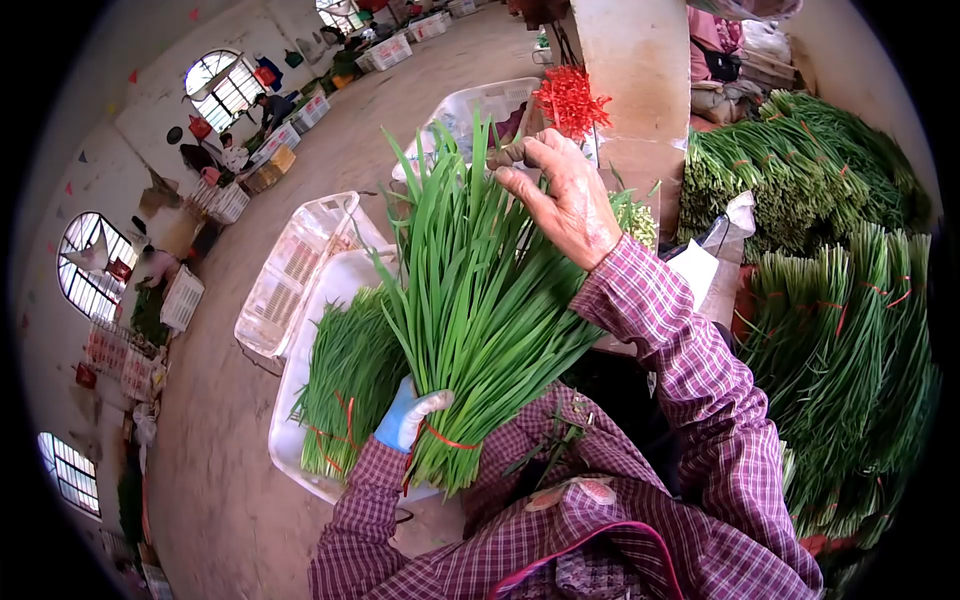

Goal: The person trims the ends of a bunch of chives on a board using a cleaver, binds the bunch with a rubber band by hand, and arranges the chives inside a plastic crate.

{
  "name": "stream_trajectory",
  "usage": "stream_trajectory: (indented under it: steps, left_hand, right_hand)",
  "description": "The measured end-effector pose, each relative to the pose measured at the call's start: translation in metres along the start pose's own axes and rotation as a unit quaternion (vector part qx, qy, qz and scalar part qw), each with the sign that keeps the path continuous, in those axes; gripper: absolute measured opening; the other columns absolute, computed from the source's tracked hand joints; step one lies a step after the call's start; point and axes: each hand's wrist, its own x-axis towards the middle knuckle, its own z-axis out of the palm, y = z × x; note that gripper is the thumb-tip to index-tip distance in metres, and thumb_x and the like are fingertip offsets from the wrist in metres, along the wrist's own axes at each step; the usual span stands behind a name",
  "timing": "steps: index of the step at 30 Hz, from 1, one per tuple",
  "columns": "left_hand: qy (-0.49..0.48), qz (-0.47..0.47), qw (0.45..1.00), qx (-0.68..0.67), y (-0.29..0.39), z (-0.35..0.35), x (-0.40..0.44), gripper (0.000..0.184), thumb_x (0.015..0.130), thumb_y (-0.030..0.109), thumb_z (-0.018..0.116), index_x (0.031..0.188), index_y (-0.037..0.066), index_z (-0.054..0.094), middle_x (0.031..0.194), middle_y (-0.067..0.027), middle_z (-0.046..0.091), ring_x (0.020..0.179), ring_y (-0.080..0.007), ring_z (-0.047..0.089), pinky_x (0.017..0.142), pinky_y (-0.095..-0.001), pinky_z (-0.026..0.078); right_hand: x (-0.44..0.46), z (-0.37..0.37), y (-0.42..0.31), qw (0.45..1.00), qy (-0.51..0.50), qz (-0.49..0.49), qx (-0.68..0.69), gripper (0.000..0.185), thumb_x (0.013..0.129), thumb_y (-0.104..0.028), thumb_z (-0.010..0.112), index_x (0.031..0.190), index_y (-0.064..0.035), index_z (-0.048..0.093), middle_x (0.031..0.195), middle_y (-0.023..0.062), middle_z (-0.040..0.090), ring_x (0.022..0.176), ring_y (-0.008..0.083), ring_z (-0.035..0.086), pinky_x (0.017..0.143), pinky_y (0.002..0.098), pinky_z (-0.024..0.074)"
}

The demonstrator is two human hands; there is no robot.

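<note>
A large bunch of long green leaves (475,290) fans upward in front of me, with a red tie around its lower end. My left hand (408,415), in a blue and white glove, is wrapped round the bunch near that tie. Up by the leaf tips is my right hand (560,190), bare on the palm side, with dark coverings on some fingertips. Its fingers are bent, and whether they pinch a leaf is hidden. Behind the held bunch, another tied green bundle (345,385) lies in a white tub (290,430) at the left.
Stacked green bundles (850,370) fill the right side, with more bundles (790,170) behind them. A white crate (290,275) stands beyond the tub. Red ties (573,102) hang by a pillar (632,70). Several people work near crates along the far wall.
</note>
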Motion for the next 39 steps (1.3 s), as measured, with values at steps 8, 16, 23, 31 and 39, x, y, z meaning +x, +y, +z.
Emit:
stream_trajectory:
  steps: [8,16,23,31,39]
  left_hand:
    - [-0.005,0.027,1.0,0.015,0.006,0.009,-0.003,0.052,0.078,0.013,0.073,0.123,-0.002,0.052,0.105,-0.0047,0.063,0.087,-0.0103,0.062,0.082,-0.0251,0.053]
    - [-0.003,0.016,1.0,0.015,-0.002,0.002,0.0,0.057,0.078,0.012,0.073,0.127,-0.002,0.048,0.105,-0.0064,0.063,0.087,-0.0111,0.063,0.082,-0.025,0.054]
    - [0.005,0.017,0.999,0.029,-0.001,0.004,-0.001,0.055,0.079,0.012,0.072,0.127,-0.002,0.049,0.104,-0.0067,0.063,0.088,-0.0117,0.063,0.083,-0.0255,0.054]
    - [-0.002,-0.003,0.998,-0.07,-0.023,-0.019,0.013,0.052,0.083,0.019,0.072,0.126,-0.001,0.051,0.106,-0.0067,0.063,0.093,-0.0136,0.062,0.088,-0.0281,0.051]
    - [-0.031,-0.02,0.979,-0.199,0.044,0.014,0.037,0.045,0.098,0.033,0.053,0.132,0.004,0.05,0.116,-0.0079,0.062,0.1,-0.0174,0.062,0.09,-0.0317,0.052]
  right_hand:
    - [0.01,0.01,0.005,0.996,-0.067,0.021,-0.062,0.046,0.082,-0.038,0.071,0.113,-0.0041,0.064,0.118,0.0137,0.055,0.106,0.0308,0.049,0.093,0.0426,0.0406]
    - [0.008,0.028,0.005,0.991,-0.1,0.068,-0.054,0.059,0.075,-0.051,0.072,0.105,-0.0005,0.068,0.105,0.0158,0.055,0.103,0.032,0.05,0.09,0.0441,0.0407]
    - [0.009,0.032,-0.004,0.99,-0.103,0.092,-0.011,0.041,0.082,-0.032,0.07,0.106,0.0013,0.066,0.102,0.0179,0.056,0.101,0.0331,0.052,0.088,0.0414,0.0422]
    - [0.041,-0.008,0.025,0.942,0.154,0.19,0.23,0.04,0.088,-0.036,0.065,0.105,-0.0002,0.066,0.105,0.0177,0.067,0.098,0.0212,0.063,0.086,0.0367,0.0535]
    - [-0.029,-0.044,0.012,0.96,-0.109,-0.169,-0.194,0.076,0.069,-0.041,0.08,0.135,-0.0207,0.049,0.133,0.0081,0.053,0.121,0.0268,0.052,0.099,0.0482,0.0449]
